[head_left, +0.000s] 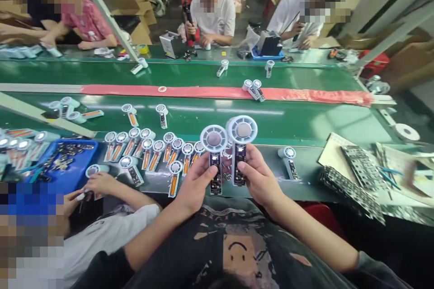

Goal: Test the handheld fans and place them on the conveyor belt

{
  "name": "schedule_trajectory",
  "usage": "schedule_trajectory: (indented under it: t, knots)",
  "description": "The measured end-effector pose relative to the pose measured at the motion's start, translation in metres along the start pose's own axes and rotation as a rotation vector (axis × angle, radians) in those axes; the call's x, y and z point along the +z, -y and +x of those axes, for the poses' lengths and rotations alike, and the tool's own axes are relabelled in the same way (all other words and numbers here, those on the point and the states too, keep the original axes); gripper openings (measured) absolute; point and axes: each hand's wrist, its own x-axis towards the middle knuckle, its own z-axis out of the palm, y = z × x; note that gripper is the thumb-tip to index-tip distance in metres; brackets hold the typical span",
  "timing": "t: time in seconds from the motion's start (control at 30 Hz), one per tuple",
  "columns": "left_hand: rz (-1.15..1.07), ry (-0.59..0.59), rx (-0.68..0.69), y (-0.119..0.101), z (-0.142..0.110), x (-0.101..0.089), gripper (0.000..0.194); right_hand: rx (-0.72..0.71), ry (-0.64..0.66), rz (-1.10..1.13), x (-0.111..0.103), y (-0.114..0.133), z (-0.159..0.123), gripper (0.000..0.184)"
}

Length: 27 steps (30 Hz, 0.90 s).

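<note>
Two light-blue handheld fan bodies are held upright side by side in front of my chest, each with a dark circuit board showing in its handle. My left hand (197,180) is closed around the handle of the left fan body (213,140), thumb on the board. Around the handle of the right fan body (242,130), my right hand (259,176) is closed too, its thumb pressing the board's edge. The two round heads are close together. Behind them, on the bench, lie several fan bodies (158,148) with orange strips in their handles.
Right of my hands lies another fan body (289,153), then stacked circuit-board panels (352,189) and blue-handled pliers (389,176). A green conveyor (305,119) with a red strip (203,92) runs ahead. A blue tray (88,151) and a co-worker's hands (101,184) are at left.
</note>
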Motion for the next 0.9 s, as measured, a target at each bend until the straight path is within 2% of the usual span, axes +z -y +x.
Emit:
schedule_trajectory:
  t: [0.2,0.53,0.63,0.9]
  knots:
    - [0.028,0.006,-0.035,-0.012,-0.001,-0.012,0.057,-0.021,-0.002,0.031,0.013,-0.007,-0.008,0.055]
    - [0.056,0.156,-0.06,-0.015,0.005,-0.007,0.047,-0.036,-0.142,0.025,0.013,0.003,-0.024,0.05]
    - [0.07,0.16,-0.041,-0.012,0.008,-0.009,0.044,-0.028,-0.16,0.041,0.012,0.003,-0.025,0.05]
    - [0.06,0.165,-0.04,-0.005,0.008,-0.011,0.055,0.002,-0.214,0.017,0.009,0.003,-0.025,0.053]
